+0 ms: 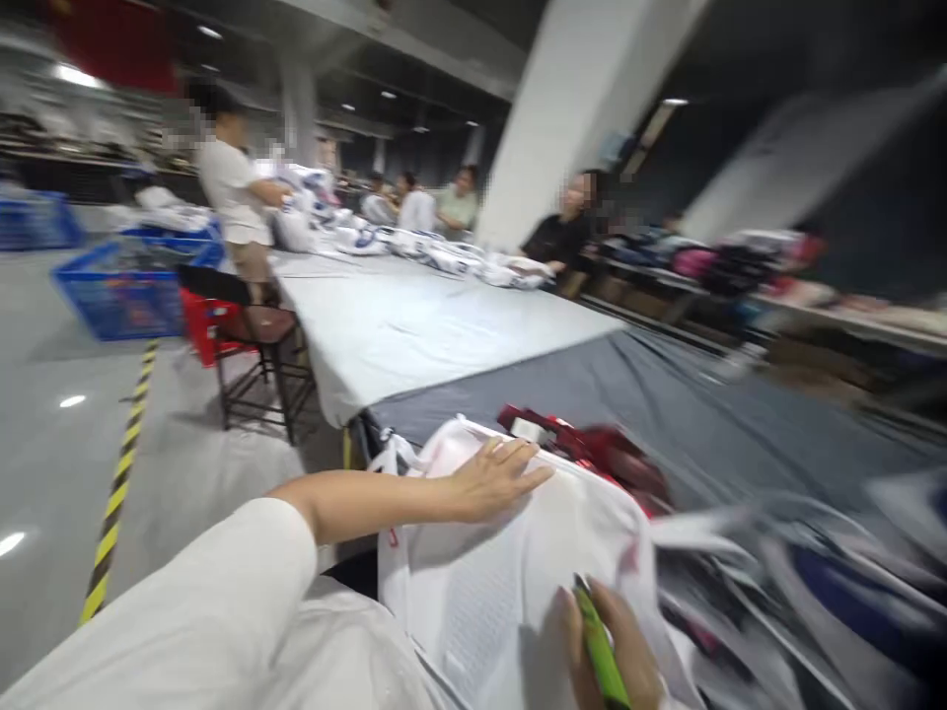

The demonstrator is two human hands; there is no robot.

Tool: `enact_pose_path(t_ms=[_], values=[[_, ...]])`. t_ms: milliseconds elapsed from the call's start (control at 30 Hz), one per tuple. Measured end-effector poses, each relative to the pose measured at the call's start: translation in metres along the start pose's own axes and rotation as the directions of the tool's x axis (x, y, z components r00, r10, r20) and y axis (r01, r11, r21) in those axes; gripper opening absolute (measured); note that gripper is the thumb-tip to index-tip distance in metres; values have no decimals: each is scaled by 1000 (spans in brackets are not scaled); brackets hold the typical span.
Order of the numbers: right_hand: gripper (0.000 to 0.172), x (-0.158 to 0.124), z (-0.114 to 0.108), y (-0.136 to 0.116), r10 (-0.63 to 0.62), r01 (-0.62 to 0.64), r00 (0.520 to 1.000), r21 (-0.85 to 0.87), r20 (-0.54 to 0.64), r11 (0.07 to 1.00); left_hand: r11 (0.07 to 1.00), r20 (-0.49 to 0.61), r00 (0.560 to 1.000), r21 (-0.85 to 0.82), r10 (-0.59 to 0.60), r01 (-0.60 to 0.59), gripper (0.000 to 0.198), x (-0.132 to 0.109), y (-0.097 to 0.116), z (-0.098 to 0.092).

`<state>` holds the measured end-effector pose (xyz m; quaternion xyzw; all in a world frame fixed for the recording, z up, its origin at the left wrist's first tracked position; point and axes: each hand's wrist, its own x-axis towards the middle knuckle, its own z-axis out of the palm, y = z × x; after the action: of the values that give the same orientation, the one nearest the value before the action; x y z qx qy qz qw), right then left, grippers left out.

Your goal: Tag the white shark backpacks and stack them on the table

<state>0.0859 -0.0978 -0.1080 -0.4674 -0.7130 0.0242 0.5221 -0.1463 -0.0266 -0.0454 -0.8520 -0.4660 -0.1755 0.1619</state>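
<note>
My left hand point(494, 479) lies flat with fingers stretched out on a white garment point(473, 582) spread at the near end of the table. My right hand point(618, 651) is at the bottom edge, fingers closed around a green pen-like tool point(601, 646) that rests on the same white fabric. A red garment point(592, 449) sits just beyond the white one, partly hidden by it. More blurred white and dark clothes point(776, 582) lie to the right.
A long table runs away from me, its near part under grey cloth point(666, 394) and its far part under white cloth point(429, 320). Several people work at the far end among piled garments. A chair point(255, 335) and blue crates point(122, 286) stand on the left; yellow-black floor tape point(118, 493) runs alongside.
</note>
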Motion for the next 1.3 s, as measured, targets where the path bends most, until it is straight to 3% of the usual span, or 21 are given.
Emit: enact_pose_path(t_ms=[33,100,167,400,500,633,867,933,967,1033,1100,1133,1200,1300], values=[[53,-5,-4,3,38,-39,999,-52,-21,998,986,-39,986,-29,163,-165,56,2,7,2],[57,-9,-8,6,153,-160,986,-98,-73,982,895,-78,896,-67,437,-442,39,10,24,7],[58,-11,-10,5,285,-293,953,-72,-103,953,822,-74,824,-67,562,-566,31,23,38,9],[49,-18,-4,-9,581,-570,813,146,-46,809,725,-50,732,-107,680,-681,36,61,52,14],[47,-15,3,-14,645,-596,755,287,-118,750,714,-41,721,-117,691,-691,33,63,55,16],[40,-13,5,-16,673,-563,702,399,-231,724,701,-107,707,-91,699,-707,16,53,58,22],[39,-20,3,-15,665,-542,714,428,-220,724,712,-100,719,-102,688,-695,17,41,56,23],[37,-21,2,-15,641,-521,716,400,-277,754,716,-82,725,-113,684,-689,23,43,58,21],[36,-20,2,-14,595,-497,734,337,-327,800,723,-68,731,-114,679,-682,25,44,59,20],[32,-17,0,-10,408,-400,820,108,-402,910,728,-37,736,-118,676,-675,29,49,62,17],[26,-11,-1,-4,177,-249,907,-148,-382,957,724,-14,733,-144,680,-674,30,55,63,13],[23,-7,-1,0,96,-188,928,-232,-359,954,725,-8,736,-162,677,-669,31,59,63,10],[23,1,0,8,28,-149,931,-310,-363,939,753,7,765,-179,644,-633,35,68,60,5],[28,9,4,17,65,-214,916,-344,-396,914,820,67,821,-144,567,-555,40,81,57,1]])
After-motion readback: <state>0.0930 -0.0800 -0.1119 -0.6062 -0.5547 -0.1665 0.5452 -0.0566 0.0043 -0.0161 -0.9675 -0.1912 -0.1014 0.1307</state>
